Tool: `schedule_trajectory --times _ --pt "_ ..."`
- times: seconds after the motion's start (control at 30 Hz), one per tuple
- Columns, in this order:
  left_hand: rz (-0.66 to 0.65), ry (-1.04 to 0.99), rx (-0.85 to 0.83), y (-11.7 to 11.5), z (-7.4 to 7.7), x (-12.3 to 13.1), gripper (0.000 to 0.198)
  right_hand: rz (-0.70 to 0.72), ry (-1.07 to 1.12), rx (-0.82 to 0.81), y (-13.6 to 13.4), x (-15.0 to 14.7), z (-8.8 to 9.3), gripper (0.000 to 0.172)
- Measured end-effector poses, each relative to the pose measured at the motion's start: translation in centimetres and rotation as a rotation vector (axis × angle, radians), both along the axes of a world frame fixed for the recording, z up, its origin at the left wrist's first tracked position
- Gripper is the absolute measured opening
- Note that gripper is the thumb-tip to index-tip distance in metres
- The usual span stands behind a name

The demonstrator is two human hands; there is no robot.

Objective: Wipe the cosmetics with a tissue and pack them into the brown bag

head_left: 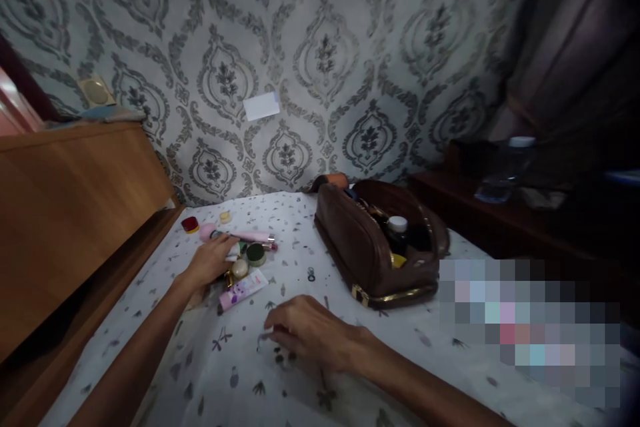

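Note:
On the patterned white sheet, my left hand (213,260) reaches over a group of cosmetics, its fingers closed around a small white and green item (234,252). Around it lie a pink wand-like item (255,237), a dark green round jar (256,254), a small pale-topped jar (240,269) and a pink and white tube (244,290). A red jar (190,224) and a small cream jar (225,217) sit farther back. My right hand (305,330) is over the sheet with fingers curled and parted, nothing between them. The brown bag (355,240) stands unzipped, showing a white-capped bottle (398,224).
A wooden panel (75,200) rises at the left, and the patterned wall (325,67) is behind the sheet. At the right, a clear bottle (506,170) stands on a dark wooden surface (450,203). A blurred patch covers the right of the sheet.

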State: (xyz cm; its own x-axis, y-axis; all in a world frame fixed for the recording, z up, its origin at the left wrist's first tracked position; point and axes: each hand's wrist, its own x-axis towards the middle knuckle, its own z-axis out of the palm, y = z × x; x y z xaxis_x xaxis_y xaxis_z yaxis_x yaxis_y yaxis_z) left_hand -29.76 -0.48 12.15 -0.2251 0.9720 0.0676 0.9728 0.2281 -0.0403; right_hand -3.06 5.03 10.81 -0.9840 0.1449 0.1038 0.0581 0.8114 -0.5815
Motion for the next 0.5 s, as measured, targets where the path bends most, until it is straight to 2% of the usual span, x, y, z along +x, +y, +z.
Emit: schedule_trajectory --times 0.13,0.23,0.33,0.4,0.5 --pt "0.044 0.044 -0.051 0.8 -0.3 0.7 0.059 -0.189 0.12 -0.27 1.2 -1.8 -4.3 0.025" --pt "0.033 0.079 -0.041 1.1 -1.0 0.2 0.058 -0.31 0.19 -0.531 1.2 -2.3 -6.5 0.026" --pt "0.071 0.097 0.028 0.8 -1.1 -0.8 0.057 -0.396 0.295 -0.628 1.1 -2.1 -7.3 0.022" --pt "0.059 0.023 0.193 0.5 -0.5 -0.9 0.054 -0.434 0.343 -0.666 1.2 -1.8 -7.3 0.026" --pt "-0.055 -0.251 0.458 0.0 0.7 1.3 0.043 -0.452 0.382 -0.698 1.5 -1.6 -7.0 0.057"
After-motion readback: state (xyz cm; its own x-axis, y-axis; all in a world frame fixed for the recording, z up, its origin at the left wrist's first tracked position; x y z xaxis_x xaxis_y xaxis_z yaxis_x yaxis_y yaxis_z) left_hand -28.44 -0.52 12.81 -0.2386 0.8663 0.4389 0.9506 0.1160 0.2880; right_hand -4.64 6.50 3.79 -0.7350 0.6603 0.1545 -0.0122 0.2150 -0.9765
